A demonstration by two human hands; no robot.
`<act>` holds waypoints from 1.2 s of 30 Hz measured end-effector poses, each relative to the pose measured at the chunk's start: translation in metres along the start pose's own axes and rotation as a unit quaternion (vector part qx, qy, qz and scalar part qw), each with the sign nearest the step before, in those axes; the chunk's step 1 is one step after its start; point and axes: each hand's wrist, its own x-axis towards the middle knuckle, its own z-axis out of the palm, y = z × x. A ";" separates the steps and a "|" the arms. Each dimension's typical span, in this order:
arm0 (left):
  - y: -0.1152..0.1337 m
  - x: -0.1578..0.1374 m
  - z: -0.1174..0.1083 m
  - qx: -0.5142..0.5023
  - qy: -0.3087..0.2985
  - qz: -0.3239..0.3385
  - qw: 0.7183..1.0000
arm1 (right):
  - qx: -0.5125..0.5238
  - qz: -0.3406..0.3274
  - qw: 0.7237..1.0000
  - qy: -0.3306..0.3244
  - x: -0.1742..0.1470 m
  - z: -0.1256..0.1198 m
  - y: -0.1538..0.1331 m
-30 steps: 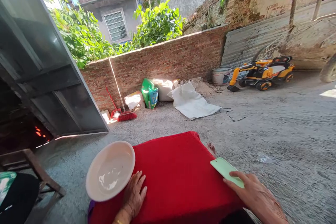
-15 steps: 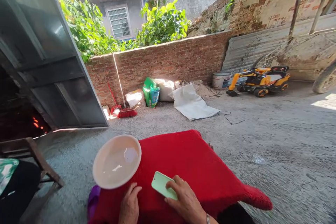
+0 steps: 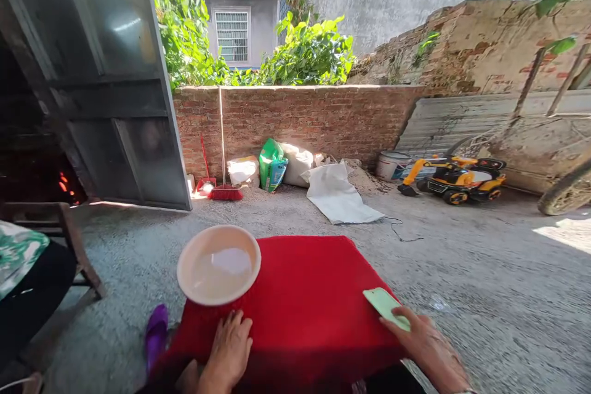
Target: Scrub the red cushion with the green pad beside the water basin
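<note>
My right hand (image 3: 427, 341) grips a flat, light green phone case (image 3: 384, 306) by its near end, over the right edge of the red cloth (image 3: 305, 283). I cannot tell whether a phone is inside. The cloth covers a small table in front of me. My left hand (image 3: 231, 345) rests on the cloth with its fingers loosely spread, holding nothing. Just beyond it, a pale pink basin (image 3: 184, 268) with water in it stands on the cloth's left corner.
A person's dark-clothed leg (image 3: 41, 295) and a wooden chair (image 3: 76, 240) are at the left. A purple shoe (image 3: 157, 329) shows beside the cloth. Along the brick wall (image 3: 323, 114) stand a red broom (image 3: 226, 192), sacks and a bucket (image 3: 390, 167). A toy excavator (image 3: 466, 181) is at the right.
My right hand has carried the light green phone case to the right, from the middle of the cloth to its edge. The left hand stays by the basin. The view has shifted and levelled.
</note>
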 end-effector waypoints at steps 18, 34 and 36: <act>-0.008 -0.015 -0.024 0.003 0.006 -0.087 0.996 | 0.018 -0.247 0.956 -0.158 -0.037 0.074 -0.188; -0.012 -0.015 -0.004 -0.038 0.040 -0.070 0.996 | 0.012 -0.212 0.968 -0.131 0.007 0.050 -0.196; -0.015 -0.013 0.001 -0.041 0.042 -0.070 0.996 | 0.000 -0.228 0.963 -0.146 0.010 0.061 -0.214</act>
